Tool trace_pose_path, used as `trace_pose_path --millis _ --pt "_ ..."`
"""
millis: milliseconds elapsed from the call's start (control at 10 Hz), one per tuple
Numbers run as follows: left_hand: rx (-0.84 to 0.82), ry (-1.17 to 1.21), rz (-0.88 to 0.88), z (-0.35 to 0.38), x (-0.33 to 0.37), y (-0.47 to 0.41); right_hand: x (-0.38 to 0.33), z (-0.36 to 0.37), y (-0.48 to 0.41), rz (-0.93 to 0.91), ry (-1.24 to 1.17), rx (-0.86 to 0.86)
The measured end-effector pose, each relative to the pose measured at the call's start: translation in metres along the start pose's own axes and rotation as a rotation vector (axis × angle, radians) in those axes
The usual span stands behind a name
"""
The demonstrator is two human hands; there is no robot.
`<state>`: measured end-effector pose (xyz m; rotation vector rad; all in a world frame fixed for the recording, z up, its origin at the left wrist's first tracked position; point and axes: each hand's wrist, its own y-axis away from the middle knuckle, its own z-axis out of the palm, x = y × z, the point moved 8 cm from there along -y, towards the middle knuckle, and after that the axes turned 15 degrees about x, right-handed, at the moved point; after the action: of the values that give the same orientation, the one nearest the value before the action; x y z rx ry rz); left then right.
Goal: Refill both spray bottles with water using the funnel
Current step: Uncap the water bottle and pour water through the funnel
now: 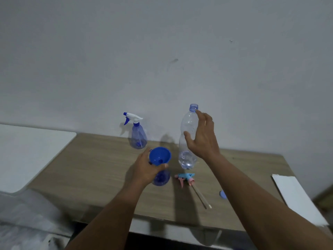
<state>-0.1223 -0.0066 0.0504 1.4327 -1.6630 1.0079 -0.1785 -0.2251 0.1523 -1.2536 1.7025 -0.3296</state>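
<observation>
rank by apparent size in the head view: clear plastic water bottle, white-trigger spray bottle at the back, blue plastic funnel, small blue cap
1. clear plastic water bottle
2. white-trigger spray bottle
3. blue plastic funnel
4. small blue cap (partly hidden)
The spray bottle is farther back yet looks bigger than the funnel.

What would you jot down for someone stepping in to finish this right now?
Left hand grips the near spray bottle, funnel seated in its neck.
Right hand holds the uncapped water bottle upright, little water left.
Near bottle's sprayer head lies on the table.
Far spray bottle still has its head on; fill levels unclear.
Left: finish near bottle, refit head, then far bottle.
</observation>
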Motion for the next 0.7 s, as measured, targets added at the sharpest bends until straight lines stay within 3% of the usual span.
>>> trace_pose_path --millis 100,300,400,600,700 --pt "-0.012 0.005 -0.009 -0.004 -0.01 0.003 -0.035 0.004 0.014 -0.094 -0.015 0.007" --pt "-0.061 -0.17 -0.087 0.004 -0.059 -0.004 -0.051 0.073 0.058 0.063 0.094 -0.535" --pt "-0.134 -0.185 -0.077 0.011 -0.062 -0.009 -0.039 0.098 0.072 0.143 0.184 -0.665" --pt "-0.293 -0.181 -0.034 0.036 -0.062 -0.026 -0.037 0.118 0.075 0.096 0.218 -0.641" --pt "-0.304 -0.257 0.077 0.047 -0.076 -0.029 -0.039 0.12 0.076 0.124 0.22 -0.646"
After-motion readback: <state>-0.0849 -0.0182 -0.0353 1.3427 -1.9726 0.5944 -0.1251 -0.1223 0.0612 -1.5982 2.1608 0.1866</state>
